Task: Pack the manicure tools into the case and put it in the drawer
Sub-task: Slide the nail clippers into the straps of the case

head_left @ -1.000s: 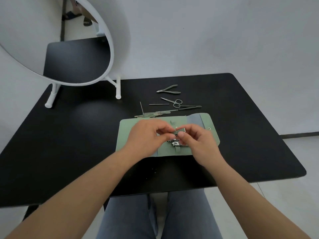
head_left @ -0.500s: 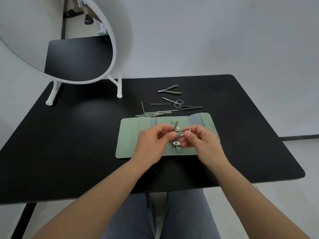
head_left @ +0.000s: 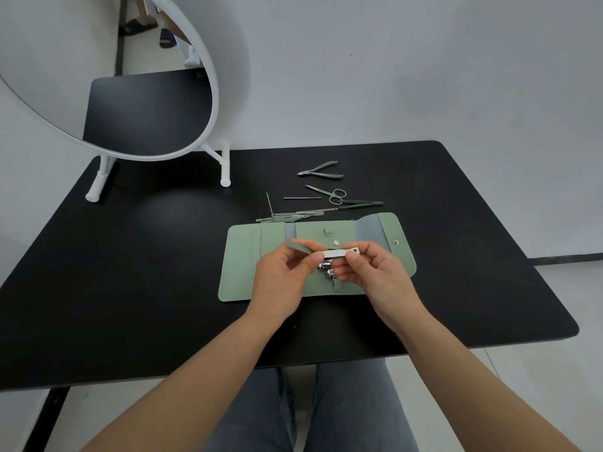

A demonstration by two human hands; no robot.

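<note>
A green case (head_left: 243, 256) lies unfolded on the black table (head_left: 130, 272). Just above its middle I hold a silver nail clipper (head_left: 336, 254) with a green lever sticking out to the left. My left hand (head_left: 284, 278) pinches the lever end, and my right hand (head_left: 372, 272) pinches the other end of the clipper. Beneath them more silver clippers (head_left: 328, 269) sit in the case. Behind the case lie nippers (head_left: 321, 170), scissors (head_left: 328, 194), tweezers (head_left: 360, 204), a thin pick (head_left: 301, 198) and a bunch of flat green files (head_left: 287, 217).
A round white-framed mirror (head_left: 130, 76) on a white stand occupies the table's back left. A grey wall rises behind the table. My knees in jeans (head_left: 310, 409) are under the near table edge.
Both hands have lifted a clipper off the case. Its green lever now sticks out to the left of my left hand.
</note>
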